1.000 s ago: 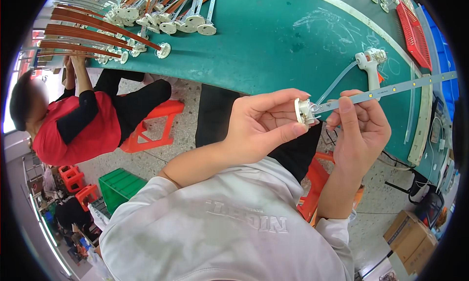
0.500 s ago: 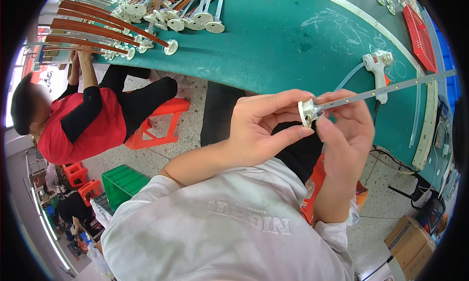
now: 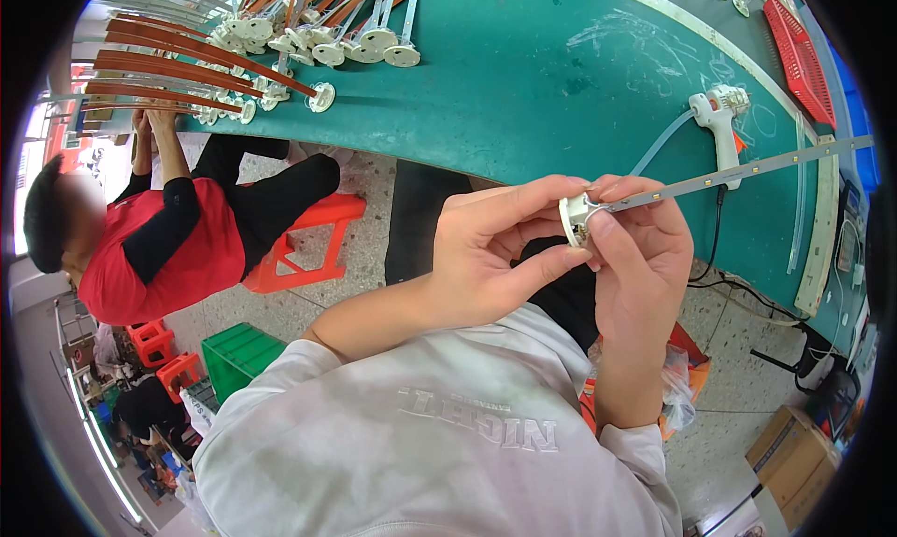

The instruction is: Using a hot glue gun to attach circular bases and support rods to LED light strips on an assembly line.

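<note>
My left hand (image 3: 478, 247) grips a small round white base (image 3: 569, 221) by its rim, between thumb and fingers. From that base a long thin LED strip (image 3: 738, 174) reaches out to the right above the table. My right hand (image 3: 645, 261) is closed around the strip's near end, its thumb pressed against the thin wires (image 3: 594, 208) beside the base. The fingers partly hide the joint between base and strip.
A white glue gun (image 3: 719, 131) lies on the green table (image 3: 505, 89), right of centre. Similar bases with strips (image 3: 378, 40) are piled far left. A red basket (image 3: 799, 61) stands far right. A co-worker in red (image 3: 163, 247) sits at the left.
My right thumb and fingers have closed in on the wires and the strip's near end. Both hands have shifted slightly left with the base.
</note>
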A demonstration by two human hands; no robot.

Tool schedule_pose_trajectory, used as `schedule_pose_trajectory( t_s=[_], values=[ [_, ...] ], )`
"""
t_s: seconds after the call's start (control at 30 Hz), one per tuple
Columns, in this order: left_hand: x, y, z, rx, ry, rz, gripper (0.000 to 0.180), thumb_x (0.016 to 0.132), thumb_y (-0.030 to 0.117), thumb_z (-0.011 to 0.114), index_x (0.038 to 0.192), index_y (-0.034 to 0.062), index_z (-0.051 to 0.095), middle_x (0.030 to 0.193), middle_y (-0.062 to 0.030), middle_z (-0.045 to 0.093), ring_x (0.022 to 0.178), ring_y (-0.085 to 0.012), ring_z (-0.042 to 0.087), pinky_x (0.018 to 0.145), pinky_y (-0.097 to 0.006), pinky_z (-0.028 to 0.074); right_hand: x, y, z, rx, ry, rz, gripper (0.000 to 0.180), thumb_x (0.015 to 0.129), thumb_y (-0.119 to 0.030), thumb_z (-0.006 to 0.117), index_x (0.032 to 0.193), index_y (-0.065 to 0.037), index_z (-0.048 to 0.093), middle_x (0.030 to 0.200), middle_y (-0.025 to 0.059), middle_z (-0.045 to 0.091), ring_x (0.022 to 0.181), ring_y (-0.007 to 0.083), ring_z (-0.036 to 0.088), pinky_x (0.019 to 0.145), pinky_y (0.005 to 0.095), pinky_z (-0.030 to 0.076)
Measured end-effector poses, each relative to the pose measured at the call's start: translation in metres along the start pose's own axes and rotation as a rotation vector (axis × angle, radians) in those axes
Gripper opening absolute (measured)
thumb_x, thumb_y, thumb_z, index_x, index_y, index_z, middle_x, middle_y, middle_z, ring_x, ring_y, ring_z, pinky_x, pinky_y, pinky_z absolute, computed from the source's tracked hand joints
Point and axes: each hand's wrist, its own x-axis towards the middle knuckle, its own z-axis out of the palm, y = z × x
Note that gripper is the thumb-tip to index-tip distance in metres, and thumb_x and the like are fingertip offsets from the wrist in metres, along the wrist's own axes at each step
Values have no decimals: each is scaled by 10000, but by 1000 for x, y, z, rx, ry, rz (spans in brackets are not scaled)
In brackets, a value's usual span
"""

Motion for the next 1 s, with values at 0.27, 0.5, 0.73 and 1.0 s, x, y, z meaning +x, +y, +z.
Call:
schedule_pose_trajectory(
  t_s=[0.27,0.5,0.73,1.0],
  values=[
    [-5,7,0,-240,79,-176,488,844,-33,646,1294,-83,461,1208,-218,590,1089,-221,603,916,-350,511,-6,3,-1,-82,-3,-93,209,826,83,590,1030,44,562,981,110,626,768,91,550,626,199,444],
    [-7,11,-1,-233,89,-238,493,845,-13,653,1292,-89,458,1215,-217,589,1079,-232,614,921,-356,511,-4,14,-17,-123,-129,-196,304,825,65,570,1125,73,526,992,139,616,772,129,585,583,229,482],
    [-6,12,-2,-266,53,-269,505,822,-18,675,1276,-98,469,1176,-212,610,1074,-236,617,935,-364,506,-5,1,-7,-140,105,-151,165,839,32,659,998,62,624,883,115,675,735,130,640,579,216,502],
    [0,17,-2,-177,20,-258,521,806,32,726,1247,-110,487,1210,-235,591,1088,-230,609,948,-365,495,-9,5,-1,-124,145,-303,80,841,47,664,893,42,603,879,136,689,756,134,657,665,224,526]
  ],
)
